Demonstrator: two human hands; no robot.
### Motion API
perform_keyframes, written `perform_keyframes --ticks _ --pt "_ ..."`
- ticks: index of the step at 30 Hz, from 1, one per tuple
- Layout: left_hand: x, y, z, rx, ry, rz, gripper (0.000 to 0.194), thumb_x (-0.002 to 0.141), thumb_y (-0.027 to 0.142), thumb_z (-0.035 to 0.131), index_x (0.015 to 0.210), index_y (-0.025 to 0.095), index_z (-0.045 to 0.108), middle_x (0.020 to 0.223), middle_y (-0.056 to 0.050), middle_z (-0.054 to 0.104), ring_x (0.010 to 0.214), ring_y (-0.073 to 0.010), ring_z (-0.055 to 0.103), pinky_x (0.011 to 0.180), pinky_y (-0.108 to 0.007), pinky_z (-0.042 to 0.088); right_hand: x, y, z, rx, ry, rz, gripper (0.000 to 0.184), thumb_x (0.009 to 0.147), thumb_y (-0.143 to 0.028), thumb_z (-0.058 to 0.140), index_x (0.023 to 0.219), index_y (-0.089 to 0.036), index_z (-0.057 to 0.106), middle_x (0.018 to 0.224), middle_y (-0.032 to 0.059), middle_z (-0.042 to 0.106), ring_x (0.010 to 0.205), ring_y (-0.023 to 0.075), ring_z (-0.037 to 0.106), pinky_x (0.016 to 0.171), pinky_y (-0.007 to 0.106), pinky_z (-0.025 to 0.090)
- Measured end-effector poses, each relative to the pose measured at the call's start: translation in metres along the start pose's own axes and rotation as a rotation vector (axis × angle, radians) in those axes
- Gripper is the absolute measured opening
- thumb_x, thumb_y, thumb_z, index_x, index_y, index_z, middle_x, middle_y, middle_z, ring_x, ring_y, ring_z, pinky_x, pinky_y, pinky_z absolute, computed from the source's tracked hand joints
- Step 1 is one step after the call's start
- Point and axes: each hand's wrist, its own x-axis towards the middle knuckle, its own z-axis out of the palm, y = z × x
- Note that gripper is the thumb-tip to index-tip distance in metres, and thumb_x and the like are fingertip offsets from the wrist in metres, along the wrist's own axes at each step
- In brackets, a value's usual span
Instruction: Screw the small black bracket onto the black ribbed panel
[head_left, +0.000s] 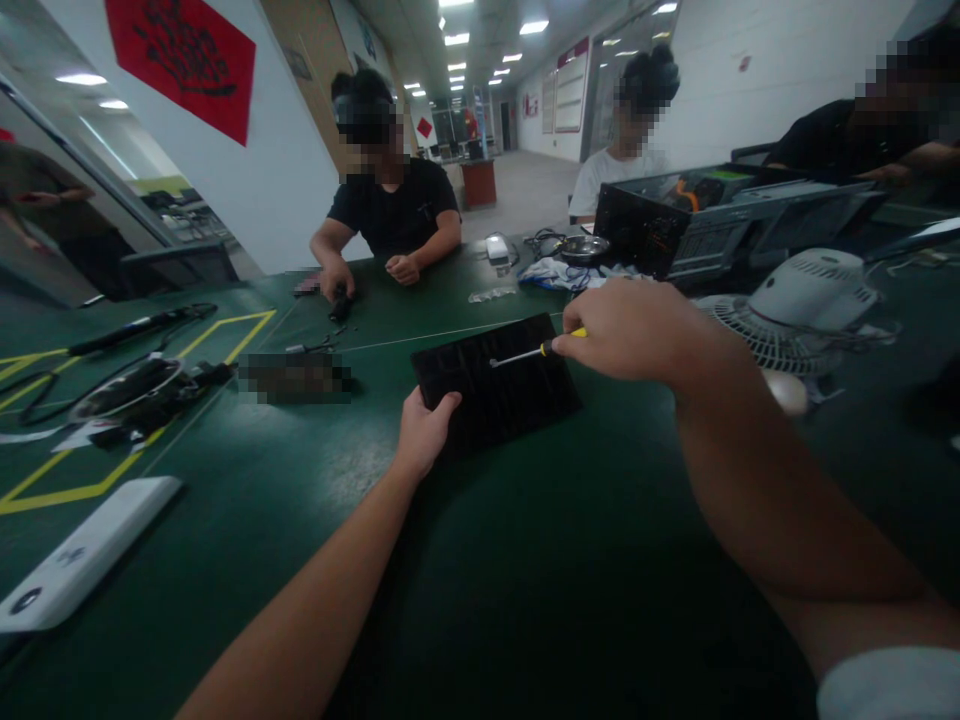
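In the head view, the left hand [426,432] pinches the near left part of a flat black panel [517,405], its thumb on the top face and its fingers mostly hidden along the edge. The panel reaches away from that hand, ahead and to its right, slightly askew above or on the green desk [570,530]; whether it rests there is too dark to tell.

The right hand [630,330] is curled around the yellow and black handle of a screwdriver [547,347], just beyond the panel's right edge. The shaft points leftward from this hand, over the panel and toward the left hand; I cannot tell whether its tip touches the surface.

To the right of the right hand lies a white fan [810,300], with an open computer case [686,240] farther beyond. A crumpled white and blue cloth [551,274] and a metal bowl [585,248] lie ahead of the same hand. Well to the left hand's left are a cable bundle [135,390] and, nearer the wearer, a long white device [94,550].
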Motion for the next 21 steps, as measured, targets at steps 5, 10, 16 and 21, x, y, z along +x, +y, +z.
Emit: perform_keyframes --ticks 5,10,16,21 --pt "-0.002 0.003 0.001 -0.012 0.005 -0.026 0.036 0.071 0.037 0.081 0.099 0.018 0.07 0.094 -0.006 0.075 0.087 -0.0266 0.071 0.083 -0.04 0.058 0.001 -0.002 0.0 -0.022 -0.089 -0.03 0.052 0.1 -0.052 0.045 0.11 -0.018 0.082 0.108 0.0207 0.079 0.103 0.038 0.073 0.081 0.048 0.053" --pt "-0.002 0.004 0.002 0.003 0.007 -0.021 0.033 0.072 0.035 0.079 0.099 0.018 0.071 0.094 -0.006 0.076 0.087 -0.0258 0.071 0.082 -0.039 0.058 -0.005 0.006 -0.006 0.072 0.026 -0.019 0.045 0.094 -0.055 0.056 0.108 -0.021 0.081 0.102 0.0154 0.079 0.093 0.0337 0.071 0.075 0.042 0.048" --pt "-0.002 0.004 0.002 -0.012 0.005 -0.022 0.033 0.072 0.034 0.08 0.1 0.018 0.071 0.096 -0.007 0.077 0.089 -0.0264 0.073 0.086 -0.041 0.059 -0.007 0.015 -0.005 0.092 0.125 -0.063 0.031 0.084 -0.034 0.063 0.11 -0.023 0.076 0.1 0.011 0.078 0.085 0.0282 0.069 0.067 0.036 0.04" --pt "-0.003 0.005 0.002 -0.008 0.002 -0.033 0.034 0.071 0.035 0.08 0.1 0.018 0.071 0.097 -0.007 0.077 0.092 -0.0276 0.073 0.088 -0.043 0.059 -0.007 0.012 -0.007 0.11 0.117 -0.048 0.028 0.083 -0.034 0.066 0.106 -0.025 0.078 0.099 0.0103 0.079 0.086 0.0281 0.069 0.068 0.037 0.041"
